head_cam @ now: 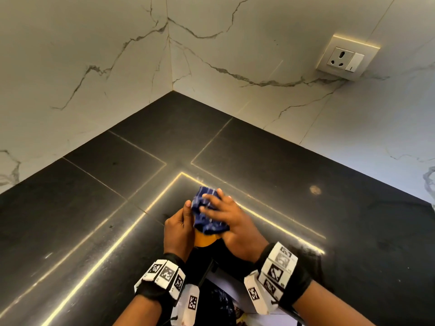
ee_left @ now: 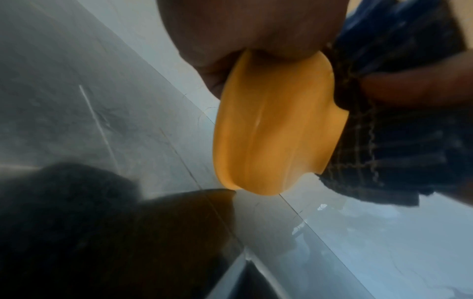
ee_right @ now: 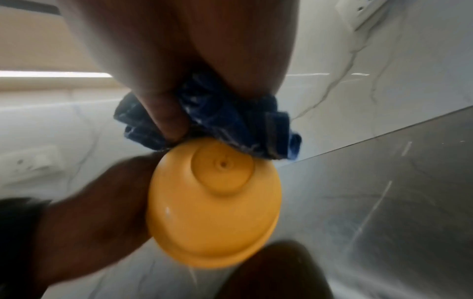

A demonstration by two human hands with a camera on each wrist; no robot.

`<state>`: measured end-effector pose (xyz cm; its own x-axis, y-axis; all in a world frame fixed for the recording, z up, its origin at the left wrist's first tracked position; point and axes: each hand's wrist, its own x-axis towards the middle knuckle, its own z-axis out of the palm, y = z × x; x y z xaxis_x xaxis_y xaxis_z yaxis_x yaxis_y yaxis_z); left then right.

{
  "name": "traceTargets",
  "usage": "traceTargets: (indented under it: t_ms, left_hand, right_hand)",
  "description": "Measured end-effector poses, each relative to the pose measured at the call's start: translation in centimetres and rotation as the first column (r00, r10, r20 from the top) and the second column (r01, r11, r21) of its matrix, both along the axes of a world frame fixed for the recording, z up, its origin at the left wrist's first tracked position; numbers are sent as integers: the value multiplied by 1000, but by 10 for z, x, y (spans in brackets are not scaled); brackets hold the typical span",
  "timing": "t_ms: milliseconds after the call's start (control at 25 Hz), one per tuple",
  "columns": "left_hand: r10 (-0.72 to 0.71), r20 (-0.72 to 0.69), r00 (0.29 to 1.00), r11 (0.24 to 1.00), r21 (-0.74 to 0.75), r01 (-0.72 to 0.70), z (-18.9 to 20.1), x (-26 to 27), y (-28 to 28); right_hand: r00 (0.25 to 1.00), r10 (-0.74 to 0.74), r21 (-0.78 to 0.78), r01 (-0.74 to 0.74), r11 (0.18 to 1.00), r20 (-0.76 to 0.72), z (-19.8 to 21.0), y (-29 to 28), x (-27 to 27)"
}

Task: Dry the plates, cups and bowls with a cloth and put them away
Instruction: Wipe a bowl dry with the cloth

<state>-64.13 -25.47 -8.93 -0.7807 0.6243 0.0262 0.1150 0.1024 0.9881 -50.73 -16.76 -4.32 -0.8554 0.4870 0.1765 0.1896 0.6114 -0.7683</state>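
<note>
A small yellow bowl [head_cam: 205, 240] is held above the black counter, mostly hidden in the head view by a bunched blue checked cloth [head_cam: 207, 214]. My left hand [head_cam: 179, 228] grips the bowl by its left rim. My right hand [head_cam: 227, 218] holds the cloth and presses it onto the bowl from above. The left wrist view shows the bowl [ee_left: 276, 129] edge-on with the cloth [ee_left: 399, 141] at its right. In the right wrist view the bowl's underside [ee_right: 215, 204] faces the camera, and the cloth [ee_right: 225, 125] is bunched under my right thumb.
The black stone counter [head_cam: 306, 184] runs into a corner of white marble walls [head_cam: 94, 55]. A wall socket [head_cam: 346, 57] sits at the upper right. A pale spot [head_cam: 315, 189] marks the counter to the right of my hands.
</note>
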Motion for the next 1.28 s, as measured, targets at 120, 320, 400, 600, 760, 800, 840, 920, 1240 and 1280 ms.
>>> traceTargets:
  t_ms: [120, 320, 400, 600, 760, 800, 840, 920, 1240, 1280]
  left_hand:
    - [3, 17, 1000, 1000, 11, -3, 2, 2, 2]
    - [54, 25, 998, 998, -27, -53, 4, 8, 2]
    - [48, 8, 999, 998, -32, -48, 2, 7, -1]
    - [29, -71, 997, 1000, -6, -30, 7, 10, 7]
    - [74, -42, 996, 996, -49, -76, 12, 14, 7]
    - [85, -11, 996, 995, -55, -85, 12, 14, 4]
    - [93, 29, 995, 994, -60, -91, 10, 12, 2]
    - [122, 143, 982, 990, -81, -112, 8, 9, 0]
    - [195, 239, 951, 977, -135, -166, 6, 2, 11]
    - [246, 243, 938, 964, -167, -209, 2, -1, 15]
  right_hand:
    - [995, 81, 94, -75, 993, -64, -10, 9, 1]
    - [970, -243, -578, 187, 794, -21, 4, 35, -6]
    - [991, -127, -381, 100, 919, -46, 5, 21, -5]
    - [993, 65, -126, -78, 989, -102, 10, 25, -7]
    - [958, -286, -635, 221, 740, 1, -10, 43, 2]
    - [946, -321, -663, 275, 696, 55, -17, 38, 8]
    - [942, -328, -670, 283, 686, 62, -24, 32, 15]
    - [959, -283, -613, 217, 759, -11, -26, 22, 20]
    - [974, -223, -645, 191, 740, 33, -13, 38, -5]
    - [973, -223, -634, 207, 745, 56, -16, 32, 2]
